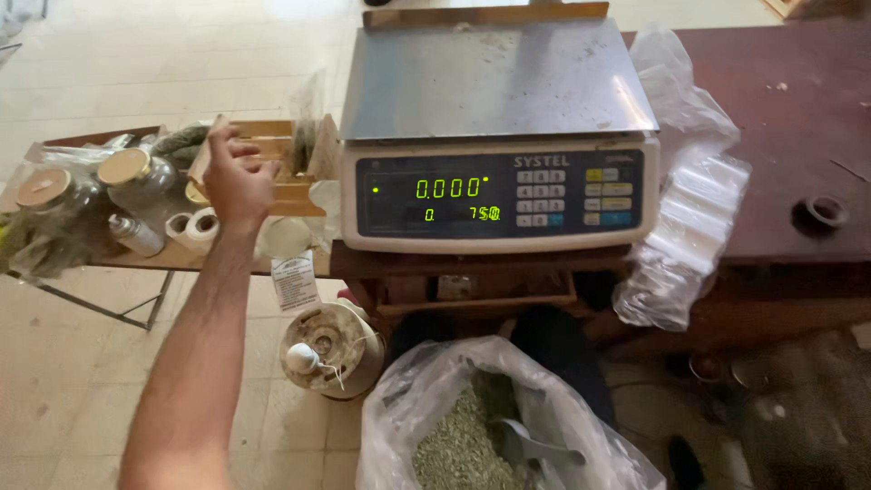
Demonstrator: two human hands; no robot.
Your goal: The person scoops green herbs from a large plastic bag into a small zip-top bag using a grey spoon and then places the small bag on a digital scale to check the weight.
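Nearest the camera, an open clear plastic bag (399, 426) sits on the floor, holding green dried leaves (458, 449) with a grey scoop (531, 446) lying in them, its handle running out to the right. Just left of the bag stands a spool of twine (327, 349).

From the lower left, the person's left forearm stretches up and away to the left hand (234, 181), seen from the back. Its fingers (222, 136) are spread loosely apart and close on nothing; they hover over a small wooden tray (272, 168) on a low tabletop (172, 259). The tray's long axis runs left to right, with one end toward the scale. Rolls of tape (195, 227) lie just below the hand, and lidded glass jars (136, 177) stand to its left.

Further right, a digital scale (499, 136) has a bare steel pan. Clear plastic bags (689, 209) are heaped on the dark wooden tabletop (798, 109) beside it. The right hand is out of view.
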